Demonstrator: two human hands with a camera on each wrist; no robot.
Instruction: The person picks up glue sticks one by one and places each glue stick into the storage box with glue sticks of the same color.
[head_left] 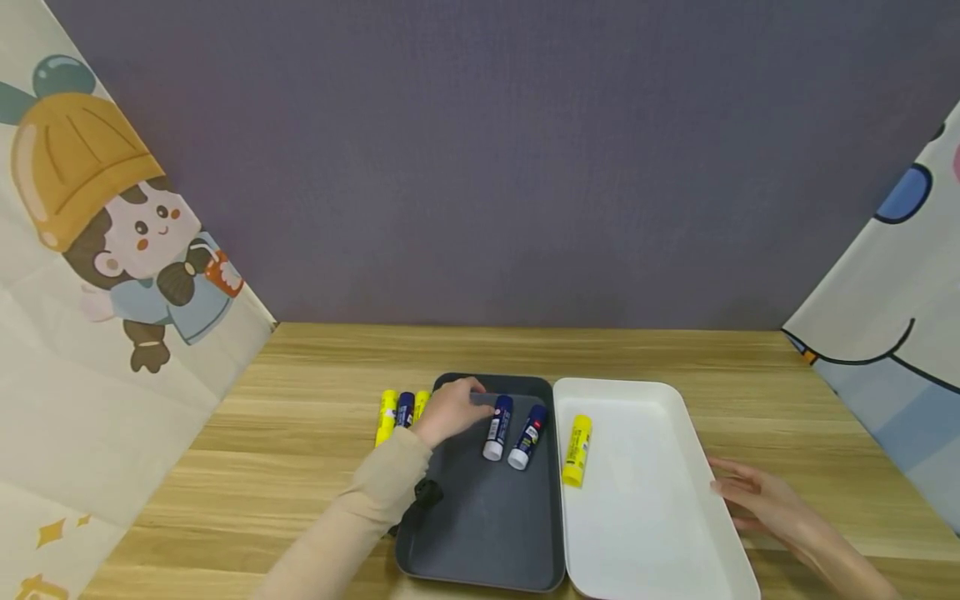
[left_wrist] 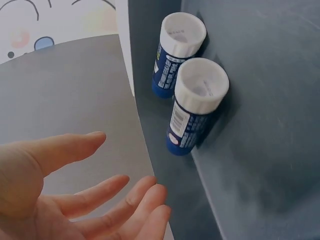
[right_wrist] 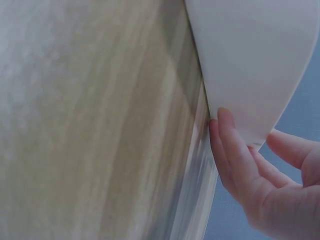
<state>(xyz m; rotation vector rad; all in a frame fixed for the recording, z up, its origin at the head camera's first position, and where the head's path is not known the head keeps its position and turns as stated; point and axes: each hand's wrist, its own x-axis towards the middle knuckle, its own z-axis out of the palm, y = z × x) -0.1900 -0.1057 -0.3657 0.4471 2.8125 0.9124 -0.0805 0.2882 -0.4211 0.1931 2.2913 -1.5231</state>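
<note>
My left hand [head_left: 450, 410] hovers over the upper left of the dark grey tray [head_left: 480, 529], fingers loosely spread and holding nothing. Just right of its fingertips lies a blue glue stick [head_left: 498, 428] with a white cap; a second blue glue stick [head_left: 528, 437] is beside it. In the left wrist view a gap shows between the hand [left_wrist: 105, 205] and the nearer blue glue stick [left_wrist: 192, 112]. My right hand [head_left: 768, 504] rests its fairly straight fingers against the outer right wall of the white tray [head_left: 652, 517]. One yellow glue stick [head_left: 577, 451] lies inside that tray.
Left of the dark tray, a yellow glue stick [head_left: 386, 417], a blue one [head_left: 405, 409] and another yellow one [head_left: 422, 403] lie on the wooden table [head_left: 300, 467], partly behind my left arm. The two trays stand side by side. A grey panel [head_left: 525, 167] rises behind the table.
</note>
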